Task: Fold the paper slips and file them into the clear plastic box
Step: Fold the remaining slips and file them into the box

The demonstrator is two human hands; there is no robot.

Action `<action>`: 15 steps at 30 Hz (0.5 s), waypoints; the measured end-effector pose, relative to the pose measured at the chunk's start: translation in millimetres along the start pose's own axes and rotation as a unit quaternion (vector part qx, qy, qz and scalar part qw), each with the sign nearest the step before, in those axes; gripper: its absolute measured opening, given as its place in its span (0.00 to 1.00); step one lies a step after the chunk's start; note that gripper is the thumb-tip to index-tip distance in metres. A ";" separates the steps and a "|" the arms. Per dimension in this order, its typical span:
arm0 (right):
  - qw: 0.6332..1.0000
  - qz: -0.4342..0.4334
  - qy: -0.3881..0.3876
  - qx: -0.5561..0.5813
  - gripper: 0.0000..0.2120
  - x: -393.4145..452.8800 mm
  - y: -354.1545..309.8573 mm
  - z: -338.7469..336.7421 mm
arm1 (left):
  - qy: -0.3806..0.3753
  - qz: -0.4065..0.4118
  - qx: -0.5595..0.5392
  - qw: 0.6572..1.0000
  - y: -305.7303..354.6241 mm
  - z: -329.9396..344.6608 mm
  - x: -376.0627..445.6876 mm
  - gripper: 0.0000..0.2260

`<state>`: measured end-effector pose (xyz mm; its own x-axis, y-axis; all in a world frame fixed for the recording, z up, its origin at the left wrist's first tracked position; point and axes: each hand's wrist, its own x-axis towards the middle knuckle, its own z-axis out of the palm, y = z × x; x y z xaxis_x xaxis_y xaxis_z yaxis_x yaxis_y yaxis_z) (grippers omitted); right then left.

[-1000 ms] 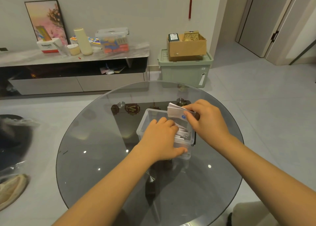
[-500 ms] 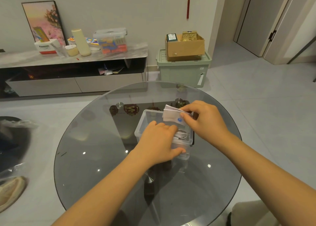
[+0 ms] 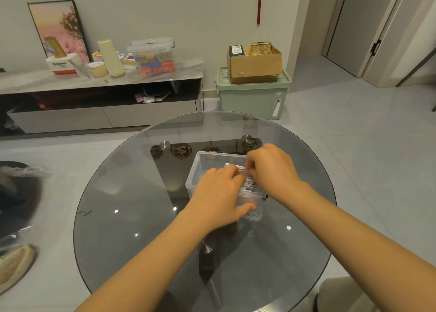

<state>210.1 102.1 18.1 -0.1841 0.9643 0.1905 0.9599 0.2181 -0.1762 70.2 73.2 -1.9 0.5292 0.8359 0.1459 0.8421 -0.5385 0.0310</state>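
Note:
A clear plastic box [image 3: 203, 163] stands in the middle of the round glass table [image 3: 132, 217]. Several folded white paper slips [image 3: 250, 183] stand packed in its right part. My left hand [image 3: 218, 198] lies over the box's near side, its thumb on the front wall and its fingers reaching down among the slips. My right hand [image 3: 271, 170] is over the box's right side and pinches a folded slip [image 3: 233, 165] that is partly pushed in between the others. Both hands hide much of the box's contents.
Beyond the table, a low TV cabinet [image 3: 101, 94] carries a lidded clear bin, bottles and a framed picture. A green storage bin [image 3: 253, 96] with a cardboard box [image 3: 256, 65] on top stands by the wall. A door is at the far right.
My right hand has lowered the folded slip from above the box's far rim down into the row of slips. My left hand stays on the box, its fingers deeper among the slips.

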 end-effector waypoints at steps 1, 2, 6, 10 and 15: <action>1.000 -0.001 -0.003 -0.016 0.10 1.6 -0.6 0.0 | 0.014 0.001 -0.007 1.000 -0.1 0.2 -0.5 0.28; 1.000 -0.005 -0.006 -0.027 0.10 3.1 -0.4 0.3 | 0.029 0.004 -0.012 0.999 0.1 0.2 -0.4 0.28; 0.999 -0.007 -0.021 0.034 0.10 6.7 3.4 4.3 | 0.027 0.010 -0.004 1.000 0.6 -2.6 -0.5 0.32; 0.992 0.008 0.009 0.125 0.10 2.2 9.2 7.3 | -0.012 -0.001 0.008 1.000 -2.0 -2.2 1.5 0.32; 0.971 0.053 0.065 0.223 0.08 -11.2 12.1 13.8 | -0.028 -0.010 0.008 1.000 -0.7 -1.5 1.1 0.32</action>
<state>220.8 96.0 0.6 -0.0332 0.9638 0.2646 0.7797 0.1906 -0.5965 70.1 74.4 -0.3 0.5174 0.8510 0.0898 0.8536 -0.5207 0.0165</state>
